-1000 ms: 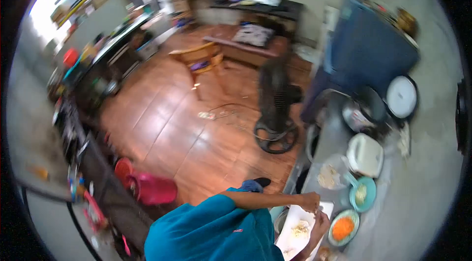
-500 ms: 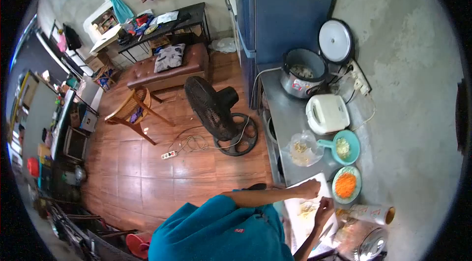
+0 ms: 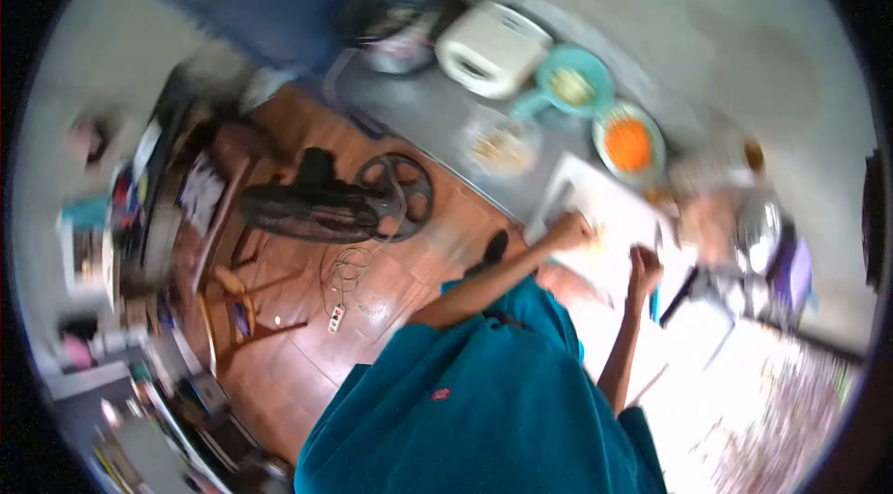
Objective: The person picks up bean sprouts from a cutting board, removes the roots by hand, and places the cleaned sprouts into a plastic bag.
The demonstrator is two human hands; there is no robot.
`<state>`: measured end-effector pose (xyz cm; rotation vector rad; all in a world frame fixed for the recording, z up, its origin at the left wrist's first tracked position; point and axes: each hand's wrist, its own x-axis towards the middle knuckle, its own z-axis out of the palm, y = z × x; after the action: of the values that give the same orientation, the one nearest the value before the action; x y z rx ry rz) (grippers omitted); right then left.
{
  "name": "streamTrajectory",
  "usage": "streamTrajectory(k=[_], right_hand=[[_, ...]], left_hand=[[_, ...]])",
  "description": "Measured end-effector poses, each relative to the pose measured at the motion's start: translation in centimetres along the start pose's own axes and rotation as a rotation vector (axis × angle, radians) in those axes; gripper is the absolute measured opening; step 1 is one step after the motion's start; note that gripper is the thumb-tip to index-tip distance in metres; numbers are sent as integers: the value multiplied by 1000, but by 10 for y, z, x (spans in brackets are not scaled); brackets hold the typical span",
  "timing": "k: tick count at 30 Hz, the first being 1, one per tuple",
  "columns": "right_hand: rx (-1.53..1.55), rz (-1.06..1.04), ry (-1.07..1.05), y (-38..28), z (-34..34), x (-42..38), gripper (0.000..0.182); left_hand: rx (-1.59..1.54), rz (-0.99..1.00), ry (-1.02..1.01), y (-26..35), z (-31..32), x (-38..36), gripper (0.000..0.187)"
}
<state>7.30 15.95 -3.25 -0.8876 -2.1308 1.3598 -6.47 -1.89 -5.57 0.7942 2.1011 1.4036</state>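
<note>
My left hand [image 3: 571, 232] is closed over the left side of a white cutting board [image 3: 581, 180]; what its fingers hold is too small to make out. Over the board's right side, my right hand [image 3: 645, 271] is also closed, its contents hidden by blur. Pale chopped pieces [image 3: 600, 233] lie on the board between the hands. Shredded orange food [image 3: 628, 143] fills a green-rimmed bowl beyond the board. Beside it stands a teal handled bowl [image 3: 596, 75] with pale pieces. A clear plastic bag [image 3: 502, 142] with bits of food lies left of the board.
A white appliance [image 3: 493, 49] and an open cooker [image 3: 395, 29] stand farther along the metal counter. A black fan [image 3: 312, 210] is on the tiled floor at left, near a power strip [image 3: 336, 318]. Jars and bags sit right of the board.
The view has turned and shifted, so the counter items appear higher and farther left, and a bright area shows at lower right. Both hands remain closed over the board, now farther apart.
</note>
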Motion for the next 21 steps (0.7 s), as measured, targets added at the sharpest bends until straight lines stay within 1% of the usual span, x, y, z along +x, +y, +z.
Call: streamTrajectory(k=[1, 2, 3, 4, 5, 6, 7, 8, 10, 11, 12, 13, 14, 15, 17, 18, 20, 21], right_hand=[[91, 63, 71, 9, -8, -7, 19], [14, 31, 67, 30, -20, -7, 22], [76, 90, 125, 33, -22, -9, 25], [-99, 66, 151, 58, -29, -6, 22], [-390, 75, 89, 52, -37, -4, 17], [-407, 87, 122, 42, -34, -6, 15], [-380, 126, 143, 34, -30, -7, 17], [-453, 119, 117, 32, -27, -8, 17], [-429, 222, 92, 24, -26, -6, 17], [-528, 181, 37, 33, -26, -3, 17], [-534, 145, 33, 33, -25, -4, 18], [-517, 109, 56, 33, -22, -5, 16], [-501, 71, 78, 33, -19, -6, 18], [-502, 82, 86, 41, -17, -6, 18], [-454, 170, 202, 61, -11, -5, 16], [-456, 175, 203, 55, -13, -5, 16], [-548, 383, 80, 36, -15, -1, 18], [-550, 389, 80, 35, -16, -2, 18]], left_hand=[[-25, 65, 18, -15, 10, 0, 9], [-142, -27, -12, -2, 4, -4, 11], [-81, -26, -101, -10, 6, 3, 18], [-154, -120, -202, -10, 2, 8, 16], [-254, -184, -270, 2, -6, 9, 16], [-302, -219, -336, -12, 1, 16, 18], [-242, -290, -360, 7, -6, 17, 18], [-233, -285, -390, 3, -4, 20, 18], [-145, -310, -349, -7, 2, 27, 22], [42, -273, -342, -9, 2, 31, 25], [55, -270, -353, -10, 3, 30, 25], [132, -200, -322, -12, 5, 33, 26], [207, -128, -291, -15, 8, 35, 26], [219, -127, -271, -14, 11, 37, 24], [248, -123, -287, -17, 17, 43, 24], [276, -122, -292, -19, 20, 45, 23], [241, -133, -305, -20, 23, 48, 22], [206, -143, -314, -20, 25, 49, 21]])
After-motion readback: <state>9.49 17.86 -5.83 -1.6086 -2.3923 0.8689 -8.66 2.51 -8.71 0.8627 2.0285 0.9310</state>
